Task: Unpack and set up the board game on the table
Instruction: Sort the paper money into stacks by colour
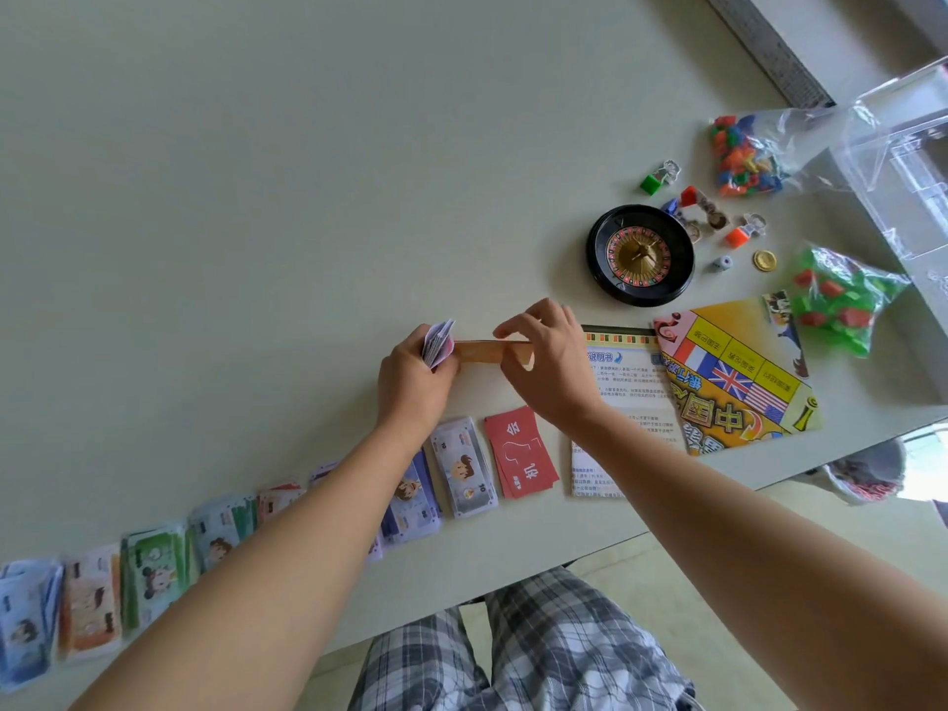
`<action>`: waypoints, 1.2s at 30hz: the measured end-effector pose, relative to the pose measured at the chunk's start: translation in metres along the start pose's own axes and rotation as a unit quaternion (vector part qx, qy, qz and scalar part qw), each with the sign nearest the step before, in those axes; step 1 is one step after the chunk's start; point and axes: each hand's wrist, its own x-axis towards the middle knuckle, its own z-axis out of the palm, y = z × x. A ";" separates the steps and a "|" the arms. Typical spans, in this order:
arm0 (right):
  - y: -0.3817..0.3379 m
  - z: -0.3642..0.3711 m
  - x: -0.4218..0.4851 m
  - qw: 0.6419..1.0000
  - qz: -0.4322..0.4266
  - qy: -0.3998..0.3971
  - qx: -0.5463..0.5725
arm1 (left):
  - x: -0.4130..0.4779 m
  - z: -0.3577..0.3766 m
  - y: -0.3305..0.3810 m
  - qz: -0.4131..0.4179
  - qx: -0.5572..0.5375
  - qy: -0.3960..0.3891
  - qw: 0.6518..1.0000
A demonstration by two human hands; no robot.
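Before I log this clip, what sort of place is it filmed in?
Probably a home or casual indoor room: a plain pale table spread with a toy roulette wheel, stacks of play money and a folded game board.

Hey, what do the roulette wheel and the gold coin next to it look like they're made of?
The roulette wheel: probably glossy black plastic, with highlights on its rim. The gold coin: shiny gold-coloured, metal or plated plastic; cannot tell.

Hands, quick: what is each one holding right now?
Left hand: grips a stack of cards.
Right hand: pinches a tan card next to that stack.
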 end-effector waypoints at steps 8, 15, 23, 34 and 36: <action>-0.005 0.007 -0.002 0.997 -0.004 -0.049 -0.058 | 0.000 0.000 0.007 -0.007 0.024 -0.021 0.999; -0.017 -0.017 0.008 0.999 -0.025 -0.026 0.029 | 0.000 -0.004 0.028 0.013 0.024 -0.010 1.000; -0.019 -0.020 0.008 0.882 0.353 -0.116 0.289 | 0.003 -0.016 0.020 -0.133 -0.147 -0.014 0.980; -0.024 0.011 -0.006 0.957 0.281 -0.043 0.056 | -0.014 -0.029 0.019 -0.269 -0.452 -0.108 0.843; -0.026 0.008 -0.008 0.969 0.233 -0.017 0.074 | -0.015 -0.031 0.020 -0.266 -0.440 -0.121 0.849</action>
